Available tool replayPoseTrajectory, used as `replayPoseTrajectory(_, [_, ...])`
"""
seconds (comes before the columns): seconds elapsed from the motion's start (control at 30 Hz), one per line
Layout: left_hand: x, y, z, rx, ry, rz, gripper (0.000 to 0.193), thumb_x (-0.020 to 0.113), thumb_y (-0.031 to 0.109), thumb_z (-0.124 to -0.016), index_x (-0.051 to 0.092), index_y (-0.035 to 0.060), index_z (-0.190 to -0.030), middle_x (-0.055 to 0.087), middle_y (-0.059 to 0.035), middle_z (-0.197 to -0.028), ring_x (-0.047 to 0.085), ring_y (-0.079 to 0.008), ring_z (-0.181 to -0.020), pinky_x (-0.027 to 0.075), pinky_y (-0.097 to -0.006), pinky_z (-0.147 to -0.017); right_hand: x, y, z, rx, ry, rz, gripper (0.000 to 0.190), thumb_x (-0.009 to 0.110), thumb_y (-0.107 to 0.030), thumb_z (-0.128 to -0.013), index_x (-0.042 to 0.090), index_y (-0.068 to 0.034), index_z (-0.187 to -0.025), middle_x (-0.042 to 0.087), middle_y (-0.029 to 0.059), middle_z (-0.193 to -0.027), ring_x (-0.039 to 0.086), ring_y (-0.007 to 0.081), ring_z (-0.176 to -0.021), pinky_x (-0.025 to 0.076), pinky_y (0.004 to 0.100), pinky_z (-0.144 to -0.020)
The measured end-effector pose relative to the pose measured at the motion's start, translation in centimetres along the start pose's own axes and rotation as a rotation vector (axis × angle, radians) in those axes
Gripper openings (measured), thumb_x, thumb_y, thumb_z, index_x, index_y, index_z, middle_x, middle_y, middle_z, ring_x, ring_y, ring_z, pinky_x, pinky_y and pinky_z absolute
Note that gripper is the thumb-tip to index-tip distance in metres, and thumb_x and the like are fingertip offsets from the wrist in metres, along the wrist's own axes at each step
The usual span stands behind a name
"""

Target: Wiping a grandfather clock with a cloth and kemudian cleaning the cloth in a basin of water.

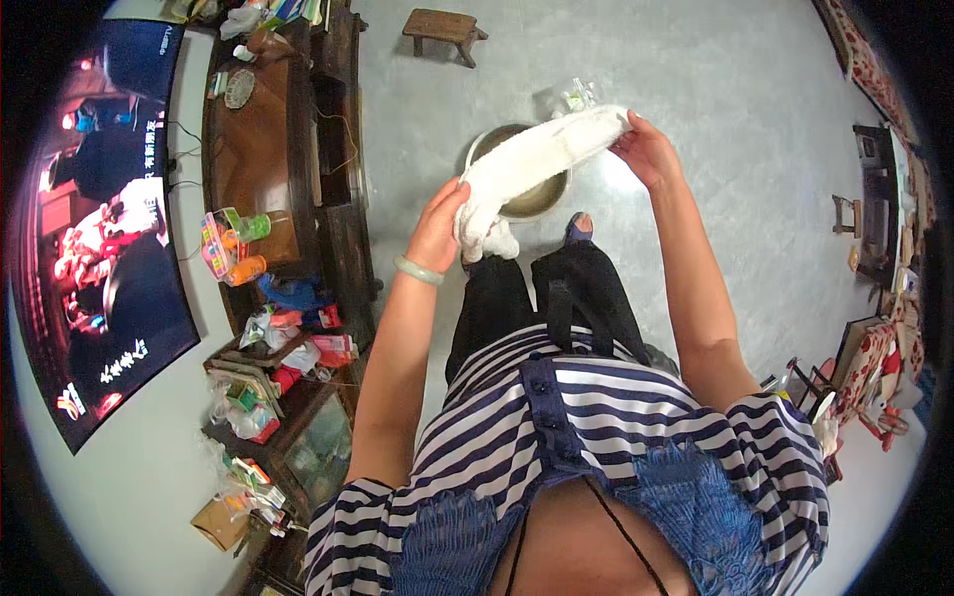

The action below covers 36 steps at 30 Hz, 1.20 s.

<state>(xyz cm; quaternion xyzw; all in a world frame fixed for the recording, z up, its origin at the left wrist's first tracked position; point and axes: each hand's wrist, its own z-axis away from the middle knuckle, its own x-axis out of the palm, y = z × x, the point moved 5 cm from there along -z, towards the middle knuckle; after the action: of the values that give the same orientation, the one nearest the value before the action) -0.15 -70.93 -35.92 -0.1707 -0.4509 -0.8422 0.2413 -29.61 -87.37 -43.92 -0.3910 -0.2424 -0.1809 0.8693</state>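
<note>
A white terry cloth (538, 158), likely a towel, stretches between my two hands above a round metal basin (548, 197) on the floor. My left hand (440, 223), with a pale bangle at the wrist, grips the bunched end, from which a loose part dangles. The other end is pinched by my right hand (647, 153), higher and to the right. The cloth hides much of the basin's opening.
A small wooden stool (444, 31) stands on the grey floor ahead. Beyond the basin lies a clear plastic item (580, 95). Along the left runs a dark wooden cabinet (253, 164) holding bottles and bags, below a lit television (104, 223). Red-patterned seating (868, 365) is at the right.
</note>
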Motion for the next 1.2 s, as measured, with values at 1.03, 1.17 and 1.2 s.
replayPoseTrajectory(1.03, [2.2,-8.2,-0.4,0.077,0.147,0.377,0.042,0.053,0.014,-0.090,0.047,-0.0028,-0.127,0.059,-0.0120,-0.120,0.057,-0.0235,-0.111,0.043,-0.0378,-0.097,4.3,18.2,6.6,0.895,-0.208,0.167,0.080,0.044,-0.069,-0.086,0.042,-0.004,-0.132,0.058,0.0185,-0.115,0.061,0.0299,-0.100,0.048,0.0466,-0.090])
replayPoseTrajectory(1.17, [1.2,-8.4,0.2,0.063,0.186,0.277,0.043,0.049,0.025,-0.096,0.047,-0.0026,-0.130,0.057,-0.0102,-0.125,0.053,-0.0206,-0.117,0.040,-0.0354,-0.100,6.1,20.8,4.5,0.669,-0.257,0.106,0.038,0.060,-0.022,-0.088,0.053,-0.004,-0.121,0.062,0.0111,-0.113,0.064,0.0241,-0.096,0.053,0.0388,-0.083])
replayPoseTrajectory(1.2, [0.9,-8.1,0.4,0.076,0.210,0.318,0.045,0.044,0.029,-0.098,0.046,-0.0024,-0.131,0.054,-0.0114,-0.128,0.051,-0.0223,-0.120,0.038,-0.0367,-0.102,6.0,20.8,4.3,0.677,-0.186,0.113,0.037,0.061,-0.005,-0.082,0.055,-0.004,-0.118,0.064,0.0101,-0.111,0.065,0.0233,-0.096,0.054,0.0372,-0.082])
